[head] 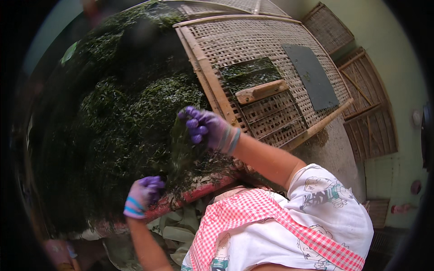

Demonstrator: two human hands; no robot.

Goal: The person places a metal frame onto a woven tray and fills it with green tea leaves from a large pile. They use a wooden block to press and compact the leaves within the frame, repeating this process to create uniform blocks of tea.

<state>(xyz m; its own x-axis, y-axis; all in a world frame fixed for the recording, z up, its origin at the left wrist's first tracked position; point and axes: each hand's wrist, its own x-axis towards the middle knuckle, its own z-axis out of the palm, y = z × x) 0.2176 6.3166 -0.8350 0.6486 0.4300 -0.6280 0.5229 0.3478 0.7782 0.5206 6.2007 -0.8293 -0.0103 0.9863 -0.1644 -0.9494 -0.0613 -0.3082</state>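
Note:
A large heap of wet, dark green leafy plant matter lies before me. My right hand, in a glove with purple-coated fingers, is over the heap's right side. From its curled fingers hangs a thin dark green clump of the same stuff. My left hand, gloved alike, is at the near edge of the heap by a red rim. Its fingers are bent, and what they may hold is hidden. Right of the heap, a thin rectangular frame with a wooden crosspiece rests on a woven bamboo rack.
Green matter fills the frame's far part. A grey rectangular sheet lies on the same rack. More woven panels lean against the green wall. Crumpled pale sheeting is below the red rim. A blurred pink shape shows at lower left.

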